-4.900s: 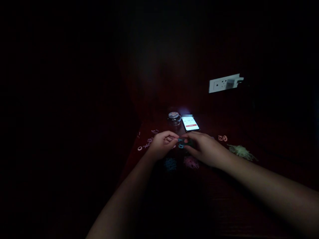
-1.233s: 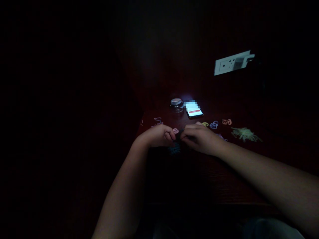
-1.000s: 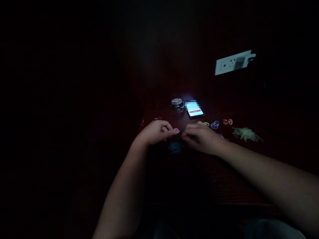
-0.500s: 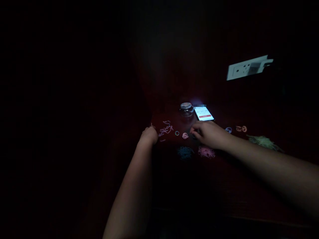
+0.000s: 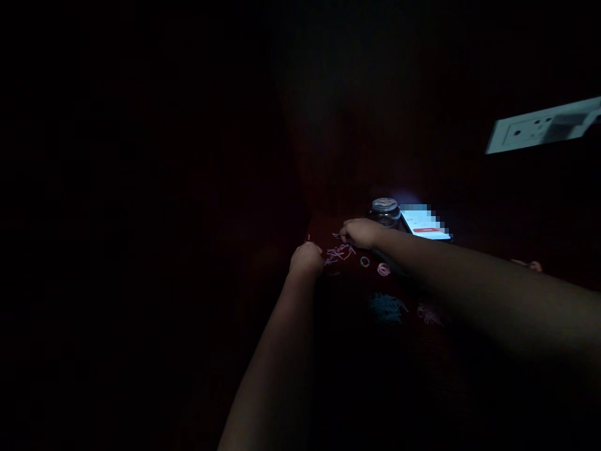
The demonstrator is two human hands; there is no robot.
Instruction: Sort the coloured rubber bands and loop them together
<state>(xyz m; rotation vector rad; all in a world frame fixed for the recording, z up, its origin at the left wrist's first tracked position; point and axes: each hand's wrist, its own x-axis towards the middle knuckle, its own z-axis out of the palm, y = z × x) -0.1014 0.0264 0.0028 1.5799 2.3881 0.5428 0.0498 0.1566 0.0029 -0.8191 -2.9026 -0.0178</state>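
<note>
On the dark reddish table [image 5: 338, 332], my left hand [image 5: 307, 258] is closed at the left of a scatter of thin purple bands [image 5: 342, 252]; a small pale tip sticks up above it, and what it grips is too small to name. My right hand [image 5: 359, 233] reaches over the far edge of these bands, fingertips pinched on something I cannot make out. A small green ring [image 5: 365, 262] and a pale pink coil [image 5: 384, 269] lie just right of the bands.
Behind my right forearm stand a lidded glass jar [image 5: 385, 212] and a lit phone [image 5: 425, 223]. Nearer me lie a blue pile of bands [image 5: 387, 307] and a dim pink pile [image 5: 429, 313]. A white socket panel [image 5: 530, 130] is at the upper right.
My right hand has moved left, from beside the pink coil to the far side of the purple bands. The view has shifted left, so things appear further right. My left hand stays beside the bands.
</note>
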